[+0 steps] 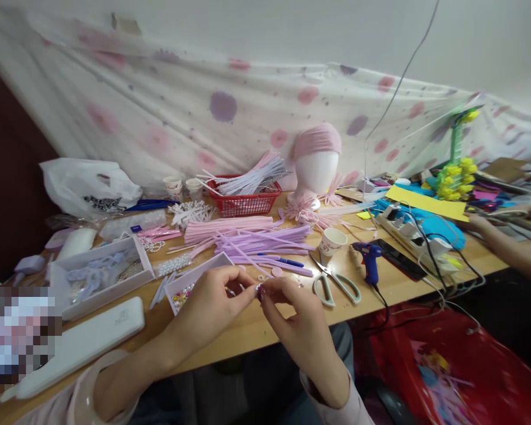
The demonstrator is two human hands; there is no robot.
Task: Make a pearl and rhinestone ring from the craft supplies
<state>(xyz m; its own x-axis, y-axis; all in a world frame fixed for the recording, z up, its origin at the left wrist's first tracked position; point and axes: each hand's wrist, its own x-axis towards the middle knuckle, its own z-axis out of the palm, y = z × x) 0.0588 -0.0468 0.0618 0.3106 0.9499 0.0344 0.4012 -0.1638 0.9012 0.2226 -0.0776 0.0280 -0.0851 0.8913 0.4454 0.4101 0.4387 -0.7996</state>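
Note:
My left hand and my right hand meet over the front of the table, fingertips pinched together. Between them is a small shiny piece, silvery and dark pink, like a jewelled ornament; its exact kind is too small to make out. Partly behind my left hand stands a white box with coloured gems inside. Beyond the fingers lie bundles of purple pipe cleaners and pink pipe cleaners. Scissors with pale green handles rest just right of my right hand.
A blue glue gun and a paper cup stand to the right, near a corded power strip. At the back are a red basket and a mannequin head. Another person's arm reaches in at right.

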